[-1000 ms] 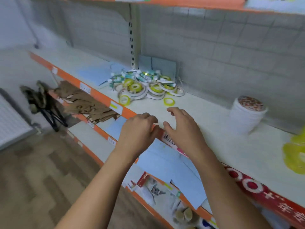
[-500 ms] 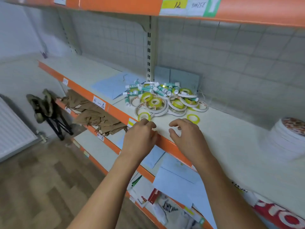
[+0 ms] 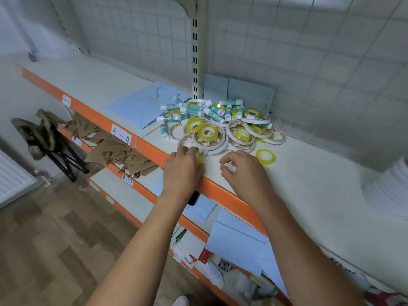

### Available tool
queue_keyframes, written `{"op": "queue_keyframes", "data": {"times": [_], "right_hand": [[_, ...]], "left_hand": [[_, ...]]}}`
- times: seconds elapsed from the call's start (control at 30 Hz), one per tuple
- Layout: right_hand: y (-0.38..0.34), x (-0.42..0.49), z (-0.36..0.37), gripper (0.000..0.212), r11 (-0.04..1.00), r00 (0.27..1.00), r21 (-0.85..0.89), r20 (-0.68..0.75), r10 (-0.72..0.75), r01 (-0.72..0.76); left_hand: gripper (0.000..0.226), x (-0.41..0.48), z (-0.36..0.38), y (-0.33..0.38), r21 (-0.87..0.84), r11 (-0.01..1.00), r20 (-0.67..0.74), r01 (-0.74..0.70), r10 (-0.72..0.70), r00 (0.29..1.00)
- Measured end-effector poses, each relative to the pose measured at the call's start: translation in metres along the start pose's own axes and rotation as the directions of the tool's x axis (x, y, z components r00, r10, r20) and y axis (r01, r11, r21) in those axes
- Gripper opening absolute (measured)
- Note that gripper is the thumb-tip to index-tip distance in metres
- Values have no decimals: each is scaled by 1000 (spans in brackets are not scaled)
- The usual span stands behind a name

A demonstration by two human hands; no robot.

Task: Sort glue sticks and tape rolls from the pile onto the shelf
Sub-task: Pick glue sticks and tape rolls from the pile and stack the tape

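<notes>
A pile (image 3: pixel 220 129) of yellow and white tape rolls and green-white glue sticks (image 3: pixel 192 111) lies on the white shelf (image 3: pixel 309 184) against the back wall. My left hand (image 3: pixel 183 171) reaches over the orange shelf edge, and its fingers curl over a small yellow tape roll (image 3: pixel 199 159) at the near side of the pile. Just to the right, my right hand (image 3: pixel 242 171) hovers above the shelf with fingers loosely curled and nothing in it. One thin yellow roll (image 3: pixel 265 156) lies apart, right of the pile.
A blue paper sheet (image 3: pixel 141 104) lies left of the pile and grey cards (image 3: pixel 238 91) lean on the wall behind it. A white stack (image 3: pixel 393 195) stands at the far right. Brown cardboard (image 3: pixel 114 151) and papers fill the lower shelves. A folding stool (image 3: pixel 48 140) stands on the floor, left.
Both hands have moved forward toward the pile. My left hand has come down onto the small yellow roll, and the view has come closer.
</notes>
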State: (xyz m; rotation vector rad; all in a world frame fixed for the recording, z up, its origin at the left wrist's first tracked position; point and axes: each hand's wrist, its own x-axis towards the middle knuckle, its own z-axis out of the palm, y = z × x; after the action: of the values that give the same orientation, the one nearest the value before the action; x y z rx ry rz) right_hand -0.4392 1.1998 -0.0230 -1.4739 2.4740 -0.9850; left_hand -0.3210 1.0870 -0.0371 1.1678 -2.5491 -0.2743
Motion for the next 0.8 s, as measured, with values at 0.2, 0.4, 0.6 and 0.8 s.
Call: {"op": "queue_keyframes", "data": {"times": [0.2, 0.4, 0.6, 0.8], "right_hand": [[24, 18, -8, 16, 979, 970, -107, -191, 150, -172], [55, 42, -11, 66, 840, 877, -286, -8, 480, -462], [48, 30, -19, 42, 865, 893, -226, -82, 442, -449], [32, -24, -43, 37, 876, 869, -148, -278, 409, -459]], "left_hand": [[42, 12, -8, 8, -87, 985, -38, -150, 147, 988], [42, 26, -4, 22, -263, 889, 1, -376, 390, 921], [39, 41, 7, 22, -334, 816, 8, -472, 504, 864], [41, 37, 20, 52, -408, 717, 60, -565, 638, 767]]}}
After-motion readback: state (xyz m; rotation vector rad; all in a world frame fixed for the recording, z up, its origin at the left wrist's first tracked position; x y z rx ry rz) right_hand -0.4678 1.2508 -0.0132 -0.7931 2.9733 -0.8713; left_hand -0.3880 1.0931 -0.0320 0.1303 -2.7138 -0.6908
